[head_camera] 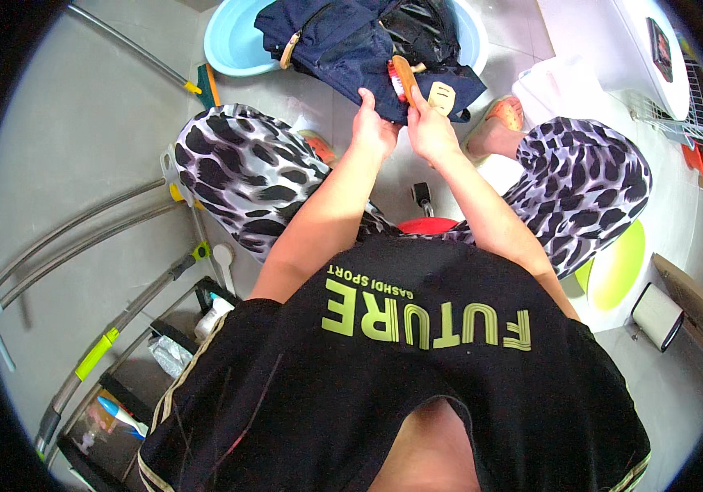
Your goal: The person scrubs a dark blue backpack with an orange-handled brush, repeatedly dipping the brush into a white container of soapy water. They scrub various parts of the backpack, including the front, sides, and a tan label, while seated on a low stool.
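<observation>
A navy fabric bag point(333, 55) with a zip and a tan pull lies across a light-blue plastic basin point(228, 46). My left hand point(376, 130) holds the bag's near edge, thumb raised against the cloth and fingers tucked partly out of sight beneath. In my right hand point(430, 130) is a wooden-handled scrubbing brush point(405, 75). Its red and white bristles face left, against or just above the bag. Beside the brush a cream patch with slits point(441, 98) shows on the bag.
My knees, in patterned trousers point(247, 166), flank my arms. Metal rails point(81, 227) and a dark shelf rack point(136, 363) stand left. A broom-like tool point(208, 86) leans beside the basin. To the right are a white appliance point(622, 49), a green basin point(619, 264) and a wire rack point(702, 111).
</observation>
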### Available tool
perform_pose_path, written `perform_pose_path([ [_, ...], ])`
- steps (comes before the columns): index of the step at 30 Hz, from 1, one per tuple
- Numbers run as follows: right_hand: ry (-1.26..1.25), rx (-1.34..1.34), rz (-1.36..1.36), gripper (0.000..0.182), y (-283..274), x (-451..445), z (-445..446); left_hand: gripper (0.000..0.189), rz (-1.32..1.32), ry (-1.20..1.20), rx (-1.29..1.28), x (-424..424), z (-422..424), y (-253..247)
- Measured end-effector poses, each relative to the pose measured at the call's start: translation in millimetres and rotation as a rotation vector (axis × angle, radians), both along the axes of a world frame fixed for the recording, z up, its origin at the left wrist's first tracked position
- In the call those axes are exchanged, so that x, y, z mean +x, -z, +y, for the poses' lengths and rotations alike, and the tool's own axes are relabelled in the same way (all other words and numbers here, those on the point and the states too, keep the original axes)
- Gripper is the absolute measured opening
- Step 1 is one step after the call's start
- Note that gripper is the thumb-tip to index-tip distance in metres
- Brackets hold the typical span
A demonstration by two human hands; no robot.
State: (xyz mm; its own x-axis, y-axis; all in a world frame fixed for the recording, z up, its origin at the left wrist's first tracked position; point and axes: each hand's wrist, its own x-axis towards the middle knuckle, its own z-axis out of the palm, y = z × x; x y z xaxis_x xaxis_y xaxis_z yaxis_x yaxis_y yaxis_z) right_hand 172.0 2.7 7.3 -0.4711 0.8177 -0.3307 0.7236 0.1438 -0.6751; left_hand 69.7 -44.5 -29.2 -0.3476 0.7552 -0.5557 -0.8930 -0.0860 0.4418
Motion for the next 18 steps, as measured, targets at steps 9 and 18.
perform_pose_path([
  [9, -0.293, 0.126, -0.158, 0.047, -29, 15, -33, 0.065, -0.084, -0.072, -0.056, -10, -3, 20],
  [18, -0.263, 0.072, -0.049, 0.048, -38, 26, -33, 0.064, -0.129, -0.079, -0.071, -12, 5, 0],
])
